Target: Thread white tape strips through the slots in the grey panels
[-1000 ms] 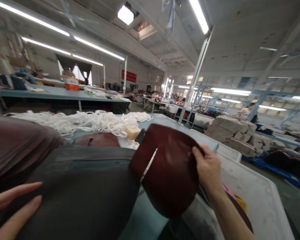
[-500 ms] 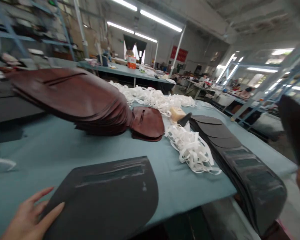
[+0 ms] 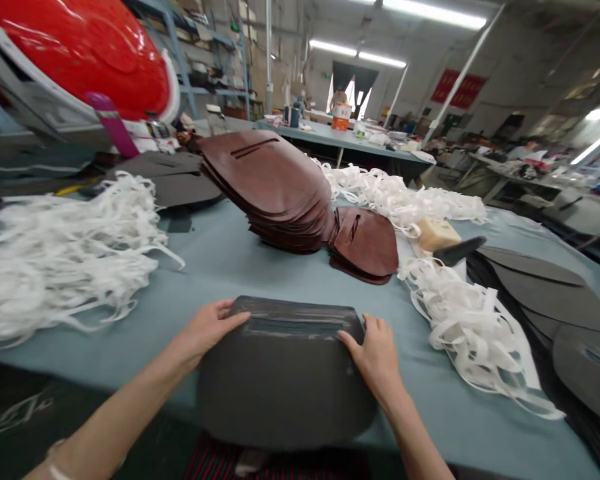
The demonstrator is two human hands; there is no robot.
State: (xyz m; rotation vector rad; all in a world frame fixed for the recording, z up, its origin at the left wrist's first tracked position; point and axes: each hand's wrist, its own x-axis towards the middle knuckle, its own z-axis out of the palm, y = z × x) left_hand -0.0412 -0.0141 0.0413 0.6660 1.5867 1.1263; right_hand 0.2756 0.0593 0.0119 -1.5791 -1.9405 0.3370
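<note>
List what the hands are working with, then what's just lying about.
In hand: dark grey slotted panel, under left hand and right hand.

Lying about: stacked brown leather panels; white strips; stacked dark grey panels; cream block.

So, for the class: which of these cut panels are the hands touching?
The lone dark grey panel at the table's near edge, under the left hand and right hand; the others lie farther off, the reddish-brown ones stacked mid-table.
</note>
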